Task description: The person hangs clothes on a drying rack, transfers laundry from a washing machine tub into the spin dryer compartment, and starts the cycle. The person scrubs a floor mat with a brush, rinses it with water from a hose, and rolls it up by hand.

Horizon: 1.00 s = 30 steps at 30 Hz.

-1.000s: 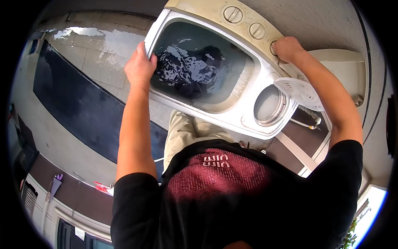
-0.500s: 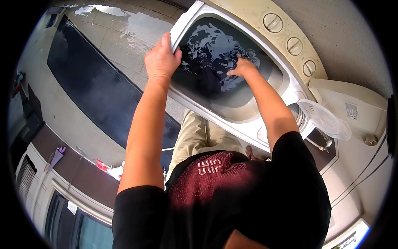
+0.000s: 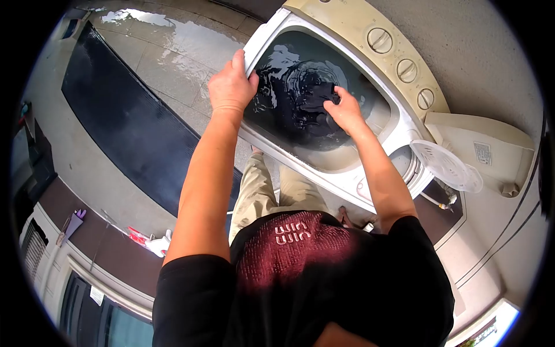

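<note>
Your right hand [image 3: 346, 111] pinched soaked black cloth [image 3: 318, 99], your left hand [image 3: 232, 87] gripped white plastic washer rim [image 3: 267, 36]; fuller finger wrap seemed advisable.

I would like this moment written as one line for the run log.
left hand: on washing machine edge | right hand: grip on dark cloth | dark cloth: partly above water | knobs: untouched

The left arm [image 3: 207, 168] reaches far, nearly straight, the left grip [image 3: 233, 87] clasped with its thumb on the right side. The right arm [image 3: 381, 168] slants far and to the left, the right grip [image 3: 347, 111] pinching between thumb and fingers.
</note>
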Each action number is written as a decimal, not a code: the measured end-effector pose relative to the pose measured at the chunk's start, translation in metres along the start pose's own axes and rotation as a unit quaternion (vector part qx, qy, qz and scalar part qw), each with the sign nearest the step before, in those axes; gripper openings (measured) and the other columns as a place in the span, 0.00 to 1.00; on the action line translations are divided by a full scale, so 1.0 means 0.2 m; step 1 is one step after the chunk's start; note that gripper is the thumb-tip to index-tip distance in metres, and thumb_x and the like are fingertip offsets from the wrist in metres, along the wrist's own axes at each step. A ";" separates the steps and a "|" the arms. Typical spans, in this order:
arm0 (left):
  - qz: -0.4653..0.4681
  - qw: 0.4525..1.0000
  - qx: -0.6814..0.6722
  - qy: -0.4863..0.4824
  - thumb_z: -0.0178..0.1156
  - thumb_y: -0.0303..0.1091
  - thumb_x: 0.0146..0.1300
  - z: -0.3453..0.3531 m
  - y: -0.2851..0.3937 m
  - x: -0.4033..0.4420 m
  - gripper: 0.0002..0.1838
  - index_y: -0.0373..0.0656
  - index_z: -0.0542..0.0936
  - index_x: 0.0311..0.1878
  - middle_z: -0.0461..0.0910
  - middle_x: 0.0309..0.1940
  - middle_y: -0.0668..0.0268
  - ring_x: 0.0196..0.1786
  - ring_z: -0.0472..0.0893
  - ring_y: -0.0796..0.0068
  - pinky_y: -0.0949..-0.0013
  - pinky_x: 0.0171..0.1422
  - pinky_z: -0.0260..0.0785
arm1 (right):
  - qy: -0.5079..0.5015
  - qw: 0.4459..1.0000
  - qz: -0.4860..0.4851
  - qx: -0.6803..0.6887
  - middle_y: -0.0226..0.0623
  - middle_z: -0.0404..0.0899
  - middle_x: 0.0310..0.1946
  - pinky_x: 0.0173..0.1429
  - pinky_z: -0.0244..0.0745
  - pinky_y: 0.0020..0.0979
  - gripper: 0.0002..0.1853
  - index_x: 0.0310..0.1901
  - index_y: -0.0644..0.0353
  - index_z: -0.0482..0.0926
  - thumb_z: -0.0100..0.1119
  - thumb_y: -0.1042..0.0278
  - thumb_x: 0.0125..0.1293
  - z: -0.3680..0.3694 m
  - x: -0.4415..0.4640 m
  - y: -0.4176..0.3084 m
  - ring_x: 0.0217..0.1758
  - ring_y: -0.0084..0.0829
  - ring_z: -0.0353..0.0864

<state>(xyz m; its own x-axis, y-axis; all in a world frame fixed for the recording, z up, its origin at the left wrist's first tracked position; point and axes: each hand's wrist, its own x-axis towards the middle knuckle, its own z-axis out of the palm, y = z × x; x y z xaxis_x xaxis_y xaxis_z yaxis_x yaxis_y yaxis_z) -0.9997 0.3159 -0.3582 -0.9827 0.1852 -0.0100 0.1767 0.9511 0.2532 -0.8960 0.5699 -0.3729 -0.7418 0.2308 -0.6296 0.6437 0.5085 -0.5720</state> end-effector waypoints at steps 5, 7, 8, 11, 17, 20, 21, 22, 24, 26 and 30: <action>0.003 1.000 -0.004 0.004 0.64 0.43 0.50 0.02 -0.01 -0.01 0.29 0.51 0.71 0.57 0.81 0.34 0.59 0.32 0.82 0.55 0.56 0.38 0.75 | 0.017 0.985 -0.002 0.172 0.52 0.77 0.52 0.55 0.73 0.30 0.52 0.69 0.69 0.56 0.73 0.48 0.51 -0.14 0.14 -0.09 0.51 0.36 0.80; 0.006 1.000 -0.003 0.001 0.64 0.43 0.51 0.01 0.00 -0.01 0.29 0.51 0.71 0.58 0.82 0.34 0.59 0.33 0.82 0.55 0.56 0.38 0.75 | 0.036 0.986 -0.064 0.147 0.54 0.73 0.57 0.61 0.69 0.32 0.58 0.72 0.66 0.48 0.73 0.46 0.49 -0.01 0.19 0.00 0.58 0.41 0.76; 0.003 1.000 0.001 -0.001 0.63 0.42 0.52 0.00 0.00 -0.01 0.28 0.52 0.70 0.58 0.82 0.35 0.59 0.33 0.82 0.54 0.56 0.38 0.75 | 0.048 0.994 -0.054 0.083 0.56 0.67 0.63 0.66 0.66 0.35 0.61 0.73 0.62 0.44 0.74 0.44 0.47 0.05 0.20 0.04 0.63 0.45 0.72; -0.001 1.000 -0.008 -0.013 0.63 0.42 0.52 0.00 -0.01 -0.01 0.29 0.50 0.70 0.58 0.82 0.35 0.58 0.33 0.82 0.54 0.56 0.38 0.75 | 0.056 0.995 -0.010 -0.083 0.58 0.61 0.67 0.72 0.58 0.40 0.64 0.74 0.58 0.46 0.75 0.38 0.41 0.28 0.32 0.26 0.70 0.49 0.62; 0.019 1.000 -0.016 0.008 0.64 0.41 0.51 0.01 -0.02 -0.02 0.28 0.48 0.71 0.56 0.81 0.33 0.58 0.31 0.82 0.56 0.56 0.37 0.75 | -0.028 0.983 0.112 0.140 0.56 0.75 0.55 0.63 0.68 0.38 0.41 0.61 0.63 0.70 0.71 0.47 0.49 0.64 0.41 0.43 0.59 0.48 0.75; 0.025 0.999 -0.022 0.020 0.65 0.41 0.50 0.01 -0.01 0.00 0.28 0.47 0.71 0.55 0.81 0.31 0.59 0.31 0.82 0.57 0.57 0.37 0.74 | -0.008 0.992 0.088 0.086 0.54 0.79 0.49 0.58 0.72 0.39 0.29 0.53 0.65 0.76 0.66 0.54 0.53 0.58 0.27 0.26 0.54 0.48 0.79; 0.024 0.999 -0.024 0.018 0.65 0.41 0.50 0.01 -0.01 0.00 0.28 0.47 0.71 0.55 0.80 0.32 0.59 0.31 0.82 0.57 0.57 0.37 0.74 | 0.037 0.995 0.033 0.084 0.51 0.81 0.46 0.56 0.73 0.38 0.25 0.52 0.63 0.77 0.63 0.58 0.53 0.61 0.25 0.29 0.52 0.47 0.80; 0.024 0.999 -0.027 0.020 0.65 0.41 0.50 0.01 -0.01 0.00 0.28 0.47 0.71 0.55 0.80 0.32 0.59 0.31 0.82 0.57 0.57 0.37 0.74 | 0.041 0.995 0.032 0.081 0.51 0.81 0.46 0.56 0.73 0.38 0.25 0.52 0.63 0.77 0.63 0.58 0.53 0.54 0.18 0.23 0.52 0.47 0.80; 0.012 0.999 -0.030 0.005 0.63 0.41 0.52 0.00 -0.01 -0.01 0.27 0.49 0.71 0.57 0.82 0.35 0.57 0.33 0.82 0.54 0.56 0.37 0.75 | 0.041 0.998 -0.014 0.043 0.48 0.83 0.41 0.54 0.73 0.40 0.24 0.50 0.62 0.77 0.63 0.57 0.53 0.33 -0.06 -0.01 0.49 0.47 0.81; 0.014 0.999 -0.036 0.004 0.63 0.41 0.53 0.01 -0.01 -0.01 0.27 0.49 0.70 0.57 0.82 0.36 0.57 0.33 0.82 0.54 0.55 0.38 0.75 | 0.067 0.995 -0.055 0.041 0.46 0.84 0.36 0.49 0.75 0.38 0.20 0.46 0.62 0.79 0.63 0.59 0.54 0.20 -0.22 -0.08 0.41 0.41 0.83; 0.007 0.999 -0.036 -0.019 0.62 0.42 0.54 -0.01 -0.01 -0.01 0.27 0.49 0.69 0.58 0.82 0.37 0.57 0.34 0.82 0.53 0.54 0.39 0.75 | 0.131 0.974 -0.053 0.179 0.30 0.82 0.30 0.39 0.72 0.22 0.09 0.40 0.65 0.81 0.62 0.72 0.58 -0.16 -0.64 -0.33 0.31 0.16 0.75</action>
<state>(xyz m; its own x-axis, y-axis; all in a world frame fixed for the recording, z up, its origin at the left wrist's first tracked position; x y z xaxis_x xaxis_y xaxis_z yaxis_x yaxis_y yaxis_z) -0.9988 0.3129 -0.3577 -0.9772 0.2081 -0.0418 0.1839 0.9285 0.3227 -0.8499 0.5328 -0.2372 -0.8000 0.4204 -0.4280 0.5501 0.2292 -0.8030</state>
